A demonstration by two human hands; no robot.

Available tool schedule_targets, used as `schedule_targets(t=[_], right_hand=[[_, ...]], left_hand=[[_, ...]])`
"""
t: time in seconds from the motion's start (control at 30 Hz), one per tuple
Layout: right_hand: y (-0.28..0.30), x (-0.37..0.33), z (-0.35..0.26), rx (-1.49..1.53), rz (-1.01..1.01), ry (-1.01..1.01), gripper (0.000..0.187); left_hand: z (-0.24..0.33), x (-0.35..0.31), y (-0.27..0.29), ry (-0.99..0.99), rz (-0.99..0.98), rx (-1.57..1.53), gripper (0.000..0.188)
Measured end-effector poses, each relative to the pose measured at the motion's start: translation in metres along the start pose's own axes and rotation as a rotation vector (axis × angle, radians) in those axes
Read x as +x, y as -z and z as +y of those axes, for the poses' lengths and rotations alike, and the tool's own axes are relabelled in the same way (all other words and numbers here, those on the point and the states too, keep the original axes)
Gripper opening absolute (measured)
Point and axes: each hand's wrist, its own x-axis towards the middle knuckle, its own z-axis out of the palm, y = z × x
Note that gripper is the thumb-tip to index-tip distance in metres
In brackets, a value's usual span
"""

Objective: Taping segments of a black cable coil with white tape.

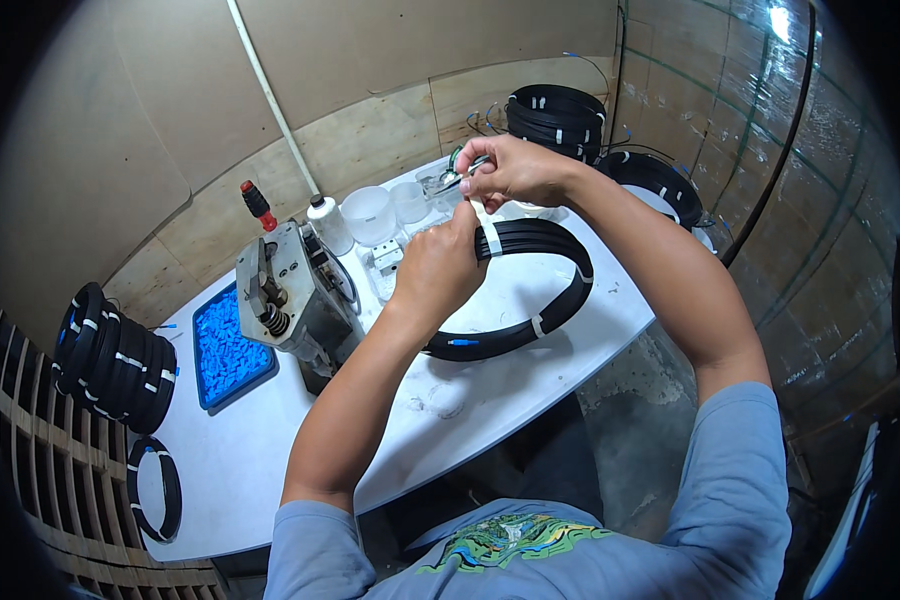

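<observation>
A coil of black cable point(567, 300) with a blue connector point(463, 343) stands tilted over the white table point(450, 415). White bands wrap it in several places. My left hand point(438, 262) is closed on the coil's upper left part, and its thumb points up beside a white band point(493, 239). Just above, my right hand point(518, 172) pinches a thin white strip point(477, 207) that runs down to the coil at that band. The coil's left side is partly hidden behind my left hand and forearm.
Left of my arm stands a metal bench machine point(305, 290) with a red-and-black handle point(258, 206). Beside it lies a blue tray point(213, 398) of small blue parts. Stacked cable coils point(120, 365) stand far left; more coils point(557, 125) sit at the back right. Clear plastic tubs point(369, 215) line the back.
</observation>
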Motion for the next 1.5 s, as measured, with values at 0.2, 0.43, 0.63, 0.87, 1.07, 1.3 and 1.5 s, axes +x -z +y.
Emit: schedule_targets(t=[0.2, 0.43, 0.63, 0.87, 1.07, 1.3, 1.5], right_hand=[[-0.007, -0.007, -0.015, -0.102, 0.102, 0.072, 0.020], [-0.010, -0.013, -0.020, -0.160, 0.114, 0.160, 0.019], [-0.033, -0.042, -0.031, -0.399, 0.199, 0.345, 0.018], [-0.092, -0.115, -0.011, -0.526, 0.504, 0.632, 0.049], [-0.149, -0.159, 0.062, -0.653, 0.679, 0.728, 0.019], [-0.134, -0.125, 0.074, 0.034, 0.962, 0.320, 0.021], [-0.123, -0.093, 0.048, 0.259, 0.708, 0.084, 0.021]], left_hand=[[-0.003, 0.000, -0.001, 0.020, 0.019, -0.001, 0.025], [-0.006, -0.001, -0.001, 0.051, 0.029, -0.028, 0.025], [-0.013, 0.003, -0.003, 0.093, 0.024, -0.025, 0.026], [-0.015, 0.008, -0.004, 0.068, 0.026, -0.070, 0.026], [-0.018, 0.008, -0.008, 0.102, 0.019, -0.037, 0.029], [-0.009, 0.005, -0.003, 0.080, 0.017, -0.027, 0.032], [-0.009, 0.005, -0.007, 0.083, 0.014, -0.003, 0.030]])
